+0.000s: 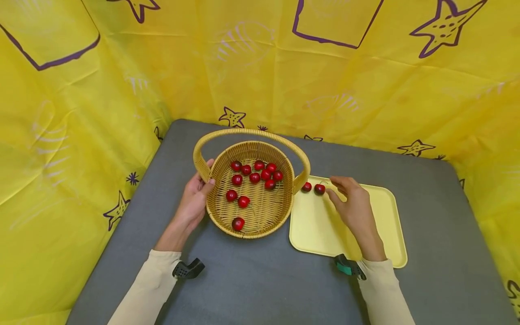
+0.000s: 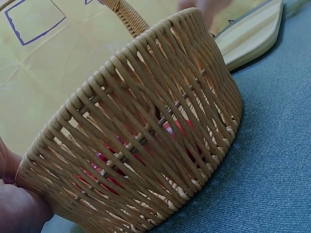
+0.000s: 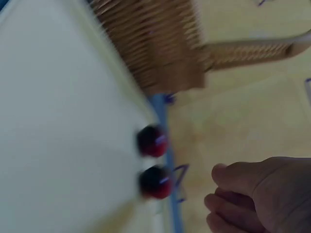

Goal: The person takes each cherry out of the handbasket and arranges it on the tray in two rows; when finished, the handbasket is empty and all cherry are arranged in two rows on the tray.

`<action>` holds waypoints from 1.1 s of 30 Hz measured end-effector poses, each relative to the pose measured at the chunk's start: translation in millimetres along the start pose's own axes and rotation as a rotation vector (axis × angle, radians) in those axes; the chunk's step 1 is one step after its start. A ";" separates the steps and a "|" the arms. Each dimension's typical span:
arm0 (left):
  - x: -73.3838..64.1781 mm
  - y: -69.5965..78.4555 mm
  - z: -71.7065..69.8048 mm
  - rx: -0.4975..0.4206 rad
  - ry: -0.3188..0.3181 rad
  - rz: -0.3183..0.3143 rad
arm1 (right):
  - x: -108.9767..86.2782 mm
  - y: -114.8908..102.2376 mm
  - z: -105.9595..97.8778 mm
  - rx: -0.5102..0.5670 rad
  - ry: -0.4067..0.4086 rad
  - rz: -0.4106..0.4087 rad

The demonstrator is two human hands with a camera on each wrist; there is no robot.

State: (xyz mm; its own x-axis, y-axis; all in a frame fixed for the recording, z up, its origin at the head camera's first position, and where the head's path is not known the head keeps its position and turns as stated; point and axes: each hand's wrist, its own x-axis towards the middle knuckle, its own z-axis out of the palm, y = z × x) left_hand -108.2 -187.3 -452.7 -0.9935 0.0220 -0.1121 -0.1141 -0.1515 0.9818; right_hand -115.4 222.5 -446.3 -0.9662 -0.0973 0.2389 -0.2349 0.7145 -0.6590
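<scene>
Three sides of yellow printed cloth (image 1: 248, 90) hem in a grey-covered table (image 1: 252, 284) from where I'm standing. On it sits a round wicker basket (image 1: 266, 216), its arched handle (image 1: 252, 132) upright. Just beside the basket, on the person's right, lies a pale-yellow tray (image 1: 317, 230), its near-left part bare.

The left hand (image 1: 194, 198) grips the basket at the foot of the handle, thumb over the rim. The right hand (image 1: 356, 205) is above the tray, thumb and forefinger parted by a small gap, the other fingers loosely bent, holding nothing.

Smallest are the cherries. About a dozen dark-red cherries (image 1: 254, 177) lie scattered in the basket; two more are on the tray, near its far-left corner. The closer one, the right-hand cherry (image 1: 319, 189), is just left of those fingertips; whether they touch, I can't tell. Nearly round, it offers no clear long axis. Beyond it, toward the basket, is the left-hand cherry (image 1: 306, 187). The right hand is nearer both.
</scene>
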 end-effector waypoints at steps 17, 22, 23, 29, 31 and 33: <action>-1.1 -1.2 -0.3 -0.021 -0.018 0.004 | -34.3 -145.8 4.6 0.259 -0.050 -0.121; -2.7 -0.5 0.7 -0.039 -0.019 0.007 | -20.0 -160.1 54.6 0.222 -0.218 -0.021; -3.3 -0.5 1.1 -0.041 -0.019 0.006 | -17.7 -161.1 63.5 0.208 -0.248 -0.006; -5.7 -2.8 2.0 -0.050 -0.018 0.011 | -8.8 -161.9 104.4 0.144 -0.352 0.022; -5.4 -2.8 2.5 -0.053 -0.016 0.017 | -7.1 -161.8 112.3 0.117 -0.358 0.006; -4.9 -2.6 2.7 -0.055 -0.016 0.022 | -6.1 -162.3 117.4 0.082 -0.357 -0.013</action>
State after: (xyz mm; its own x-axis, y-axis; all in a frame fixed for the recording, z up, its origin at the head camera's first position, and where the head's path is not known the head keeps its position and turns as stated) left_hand -103.0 -184.4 -454.4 -0.9956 0.0335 -0.0873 -0.0924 -0.2066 0.9740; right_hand -83.9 25.8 -424.6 -0.9360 -0.3521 -0.0064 -0.2416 0.6553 -0.7157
